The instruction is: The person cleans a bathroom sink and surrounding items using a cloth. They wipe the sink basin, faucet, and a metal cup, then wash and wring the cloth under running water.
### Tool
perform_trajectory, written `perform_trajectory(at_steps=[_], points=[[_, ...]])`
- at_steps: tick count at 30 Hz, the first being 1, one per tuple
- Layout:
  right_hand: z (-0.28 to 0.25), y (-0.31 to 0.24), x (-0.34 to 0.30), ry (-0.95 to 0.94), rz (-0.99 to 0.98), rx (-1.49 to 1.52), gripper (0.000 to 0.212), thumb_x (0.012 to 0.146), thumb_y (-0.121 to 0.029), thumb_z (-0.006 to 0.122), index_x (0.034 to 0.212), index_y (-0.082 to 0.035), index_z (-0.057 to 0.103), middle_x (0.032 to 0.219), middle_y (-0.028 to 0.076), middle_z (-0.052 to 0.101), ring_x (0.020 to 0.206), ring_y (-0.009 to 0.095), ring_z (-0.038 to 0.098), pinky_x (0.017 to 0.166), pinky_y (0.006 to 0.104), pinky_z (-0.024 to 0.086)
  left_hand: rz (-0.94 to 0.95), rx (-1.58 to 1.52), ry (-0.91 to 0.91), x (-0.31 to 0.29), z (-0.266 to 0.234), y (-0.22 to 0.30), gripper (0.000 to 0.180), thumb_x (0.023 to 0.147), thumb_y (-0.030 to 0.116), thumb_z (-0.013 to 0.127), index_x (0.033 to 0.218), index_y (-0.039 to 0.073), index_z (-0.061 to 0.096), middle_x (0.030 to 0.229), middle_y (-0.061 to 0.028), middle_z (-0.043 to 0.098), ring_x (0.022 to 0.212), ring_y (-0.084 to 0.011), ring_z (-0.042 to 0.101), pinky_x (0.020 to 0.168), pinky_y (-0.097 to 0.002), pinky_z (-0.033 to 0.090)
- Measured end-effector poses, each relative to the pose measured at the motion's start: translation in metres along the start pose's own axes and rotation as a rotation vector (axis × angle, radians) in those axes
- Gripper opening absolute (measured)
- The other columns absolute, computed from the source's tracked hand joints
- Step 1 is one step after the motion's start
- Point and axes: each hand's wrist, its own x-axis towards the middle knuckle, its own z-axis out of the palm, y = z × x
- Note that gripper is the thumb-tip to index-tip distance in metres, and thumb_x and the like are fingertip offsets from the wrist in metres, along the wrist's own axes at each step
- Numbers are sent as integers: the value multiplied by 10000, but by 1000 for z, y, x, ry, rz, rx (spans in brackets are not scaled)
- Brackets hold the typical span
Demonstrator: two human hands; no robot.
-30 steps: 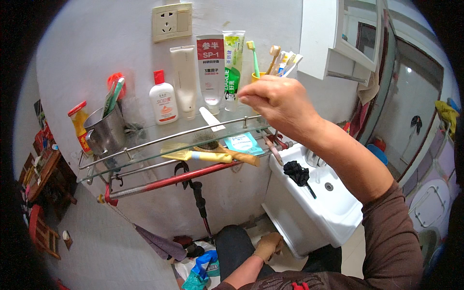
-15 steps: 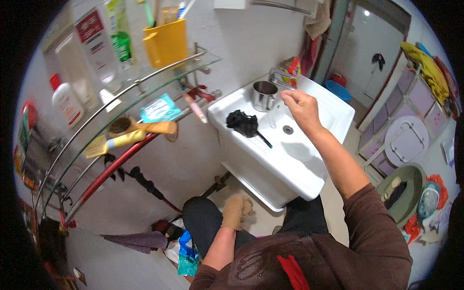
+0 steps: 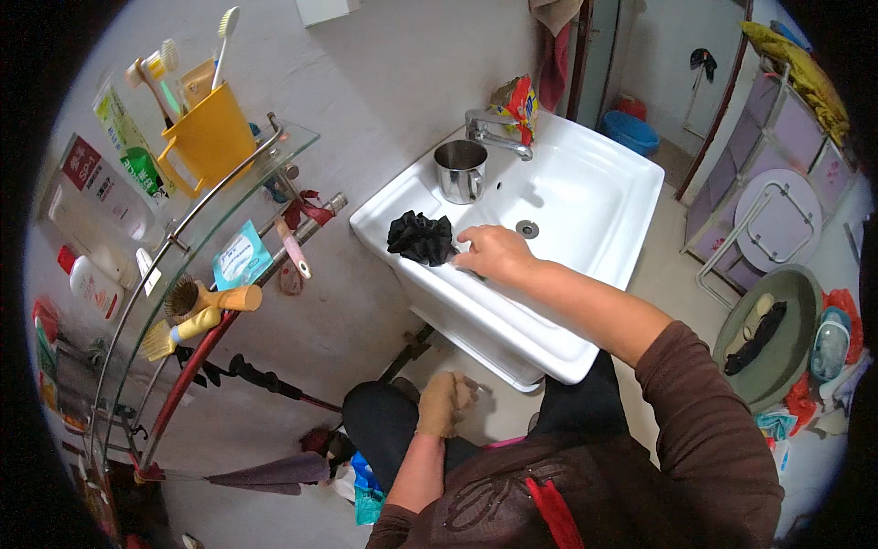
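Along a wall point(image 3: 384, 87), the washbasin point(image 3: 585, 201) bears at its left corner a black scrunchie point(image 3: 420, 238) beside the right hand point(image 3: 501, 255), thumb and forefinger parted, seemingly a reach that calls for closing; the left hand point(image 3: 444, 403) has fingers too unclear to tell.

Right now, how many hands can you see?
2. The right hand is over the near side of the sink, beside the black bundle; I can't tell if they touch. The left hand is low down between the knees. Some fingers may be hidden.

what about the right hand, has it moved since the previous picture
Yes: the right hand has moved leftward, from right of the drain to left of it.
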Motion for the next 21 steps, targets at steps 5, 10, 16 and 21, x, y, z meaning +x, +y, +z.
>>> perform_trajectory(at_steps=[5, 10, 16, 21], points=[[-1, -7, 18, -189, 68, -210, 313, 873, -322, 728, 1024, -60, 806, 1019, 174, 783, 987, 365, 741, 896, 466, 578, -119, -122, 10, -2, 3, 9, 491, 1033, 350, 415, 1095, -49, 695, 1112, -211, 732, 919, -313, 683, 755, -399, 535], [-33, 20, 0, -168, 169, 45, 262, 828, -283, 756, 933, -50, 814, 944, 180, 784, 868, 366, 750, 815, 472, 587, -38, -172, -38, 8, -9, -11, 473, 1023, 330, 424, 1096, -58, 684, 1046, -179, 714, 872, -299, 666, 742, -390, 526], [-82, 24, -67, -284, 416, 728, 281, 950, -212, 728, 1134, -2, 764, 927, 95, 766, 768, 124, 695, 692, 279, 540, 193, -156, -78, 10, -21, -12, 184, 840, 101, 722, 996, 3, 724, 999, -107, 723, 924, -224, 686, 728, -360, 551], [-91, 3, -129, -313, 398, 1267, 307, 1044, -179, 655, 1263, 30, 707, 937, 79, 756, 784, 87, 685, 700, 218, 533, 499, 1084, -39, -24, 10, 65, 257, 759, 41, 761, 1012, 85, 759, 1108, -41, 730, 1025, -250, 675, 788, -385, 563]])
